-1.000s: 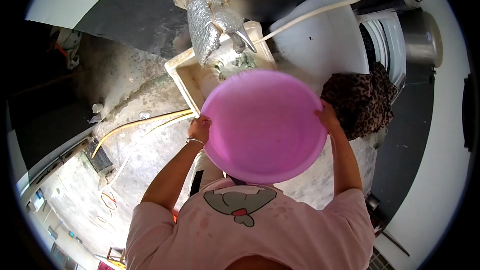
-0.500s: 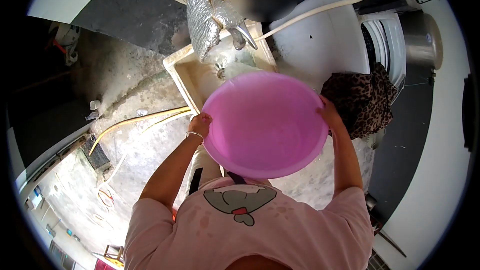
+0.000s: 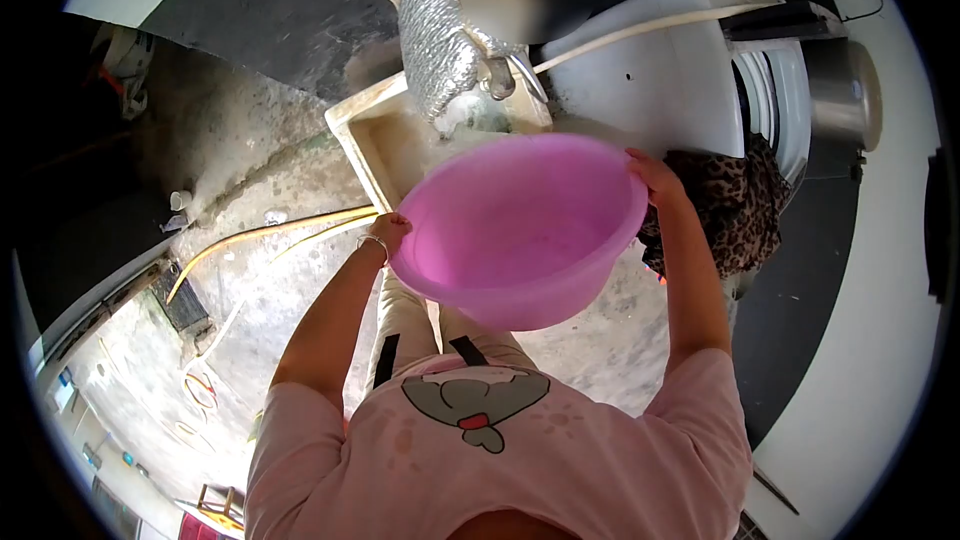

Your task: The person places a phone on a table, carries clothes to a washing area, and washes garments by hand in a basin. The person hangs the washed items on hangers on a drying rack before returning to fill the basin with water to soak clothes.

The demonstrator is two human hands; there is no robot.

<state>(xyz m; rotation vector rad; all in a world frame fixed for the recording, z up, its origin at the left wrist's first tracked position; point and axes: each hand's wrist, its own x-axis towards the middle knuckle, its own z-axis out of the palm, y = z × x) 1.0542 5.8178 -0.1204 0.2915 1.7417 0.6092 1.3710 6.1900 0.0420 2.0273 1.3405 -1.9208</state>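
Note:
Between my two hands is a large pink plastic basin (image 3: 500,225), tipped so that its inside faces up and away from me. My left hand (image 3: 390,231), with a bangle at the wrist, is closed on the left rim. On the upper right rim, my right hand (image 3: 652,176) grips with the fingers partly hidden. The basin hangs in front of my legs and overlaps the near edge of a pale utility sink (image 3: 367,155). Above that sink is a metal tap (image 3: 497,78) beside silvery foil wrapping (image 3: 437,45).
To the right stands a white washing machine (image 3: 650,70) with a leopard-print cloth (image 3: 735,205) hanging at its opening. A pale hose (image 3: 660,20) runs across its top. On the floor at left lie yellow hoses (image 3: 265,230) near a dark drain grate (image 3: 182,300).
The basin has tilted, its right side rising, and more of its outer near wall shows. My right hand has moved up and my left hand slightly up and left.

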